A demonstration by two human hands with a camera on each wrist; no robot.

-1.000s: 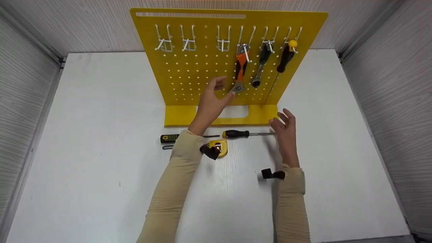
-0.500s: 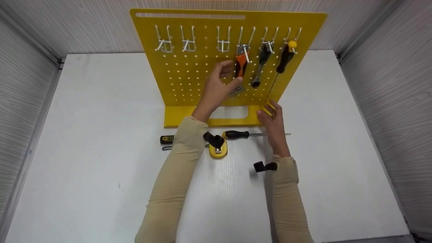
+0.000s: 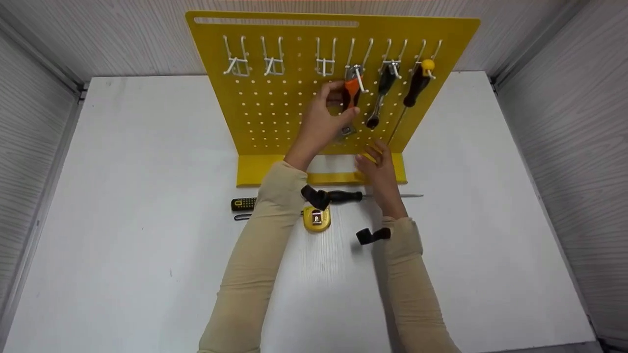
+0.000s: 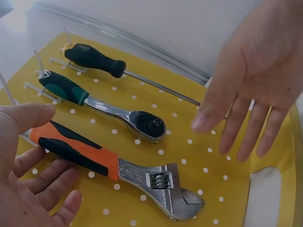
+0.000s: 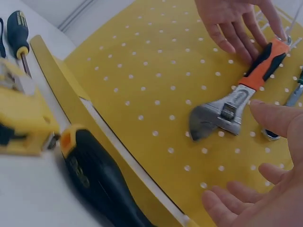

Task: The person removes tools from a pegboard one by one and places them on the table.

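The left hand [image 3: 319, 120] is spread around the handle of a wrench [image 4: 113, 166], thumb to one side and fingers to the other; whether they touch it I cannot tell. The right hand [image 3: 381, 169] is below, apart from the wrench, its fingers loosely bent and holding nothing.

The wrench hangs head down from a white hook on the yellow pegboard [image 3: 274, 98]. Its handle is orange with black panels, its head silvery metal. In the head view the left hand covers part of it; the left wrist view shows the whole head and its ridged adjusting screw. That view also brings out green on the handle of the neighbouring ratchet [image 4: 102, 106], which looks merely dark from above. Beyond it hangs a long screwdriver [image 4: 97, 61].

The head view alone shows the tip of the loose screwdriver [image 3: 345, 196] on the tabletop [image 3: 147, 206]. Just beside it lies a yellow tape measure [image 3: 316, 219], blurred in the right wrist view.
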